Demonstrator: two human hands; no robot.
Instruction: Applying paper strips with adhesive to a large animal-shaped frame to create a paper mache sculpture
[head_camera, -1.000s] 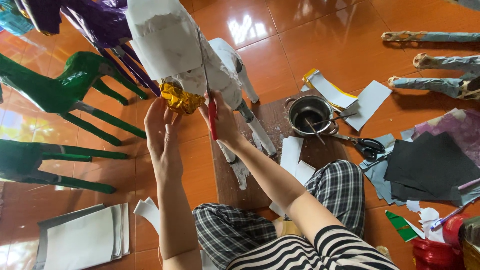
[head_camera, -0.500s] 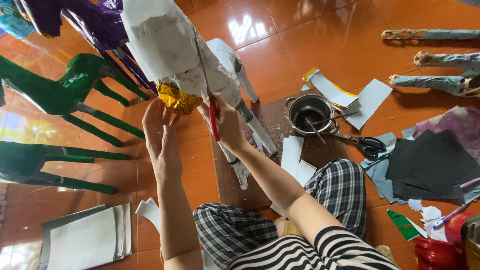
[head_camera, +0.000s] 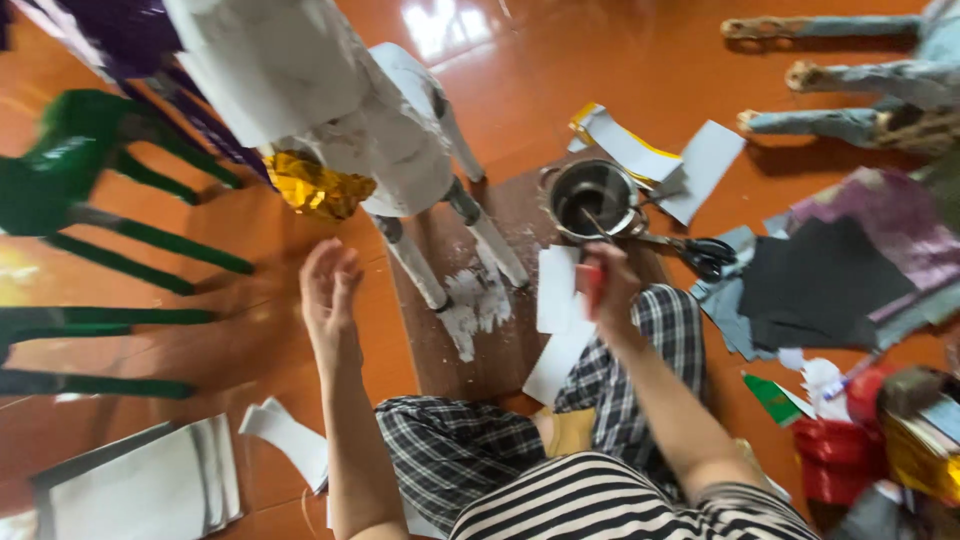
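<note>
A white papier-mâché animal figure (head_camera: 340, 110) stands on a brown board (head_camera: 500, 330), with gold foil (head_camera: 310, 185) under its body. My left hand (head_camera: 328, 290) hovers open below the foil, touching nothing. My right hand (head_camera: 605, 290) grips a red-handled brush (head_camera: 594, 275) just below a metal pot (head_camera: 592, 197). The brush tip is blurred and points toward the pot. White paper strips (head_camera: 560, 315) lie by that hand.
Green (head_camera: 90, 190) and purple (head_camera: 130, 40) figures stand at left. Black scissors (head_camera: 700, 252), dark paper sheets (head_camera: 820, 275) and a red container (head_camera: 835, 455) lie at right. A stack of grey paper (head_camera: 140, 490) lies front left. Unpainted figures (head_camera: 860, 90) lie far right.
My right hand has pulled the red-handled brush down and right, off the white figure toward the pot. My left hand has dropped away from the gold foil. The view has shifted.
</note>
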